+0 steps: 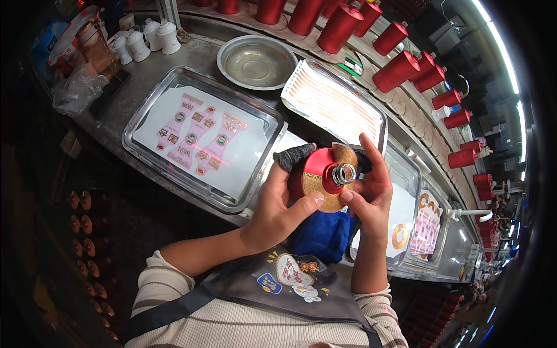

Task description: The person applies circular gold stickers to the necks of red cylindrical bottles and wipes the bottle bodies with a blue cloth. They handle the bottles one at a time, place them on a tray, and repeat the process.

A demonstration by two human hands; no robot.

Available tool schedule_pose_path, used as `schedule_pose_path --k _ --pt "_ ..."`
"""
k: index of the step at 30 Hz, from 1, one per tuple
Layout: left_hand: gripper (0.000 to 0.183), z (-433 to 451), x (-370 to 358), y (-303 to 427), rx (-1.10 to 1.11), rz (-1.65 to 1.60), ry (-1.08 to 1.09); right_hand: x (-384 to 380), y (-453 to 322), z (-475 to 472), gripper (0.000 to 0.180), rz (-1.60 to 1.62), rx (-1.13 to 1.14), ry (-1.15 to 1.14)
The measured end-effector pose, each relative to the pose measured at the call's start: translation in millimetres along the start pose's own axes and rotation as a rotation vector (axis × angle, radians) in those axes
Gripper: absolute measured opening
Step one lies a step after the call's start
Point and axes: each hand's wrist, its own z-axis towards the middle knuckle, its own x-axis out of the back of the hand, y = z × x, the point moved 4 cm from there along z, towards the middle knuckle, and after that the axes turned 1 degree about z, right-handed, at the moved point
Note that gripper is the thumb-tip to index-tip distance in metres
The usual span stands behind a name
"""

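Note:
A red bottle [319, 161] with an uncapped, clear neck points up towards me between both hands. A gold ring-shaped decal [324, 201] lies around the neck on its shoulder, with one end raised at the upper right. My left hand [283, 209] holds the bottle's left side, thumb on the decal; a dark wrap covers one of its fingers. My right hand [374, 195] has its thumb on the decal's lower right, its index finger stretched upward, and other fingers partly hidden behind the bottle. Beneath the bottle, blue cloth [324, 232] is visible.
A metal tray [130, 135] of pink printed decals lies left. Behind stand a metal basin [222, 65] and a brightly lit tray [385, 130]. Further trays at right hold a gold ring decal [399, 237] and pink decals [425, 230]. Red bottles [396, 71] line the conveyor.

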Motion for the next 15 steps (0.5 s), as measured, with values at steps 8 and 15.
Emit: schedule_pose_path --k 8,15 --pt "0.064 2.4 -3.5 5.4 0.010 -0.030 0.024 2.8 1.2 -1.0 0.083 0.006 -0.004 0.019" --pt "0.062 1.7 -3.1 2.7 -0.022 -0.014 0.020 0.4 0.9 -0.2 0.080 0.005 -0.007 0.031"
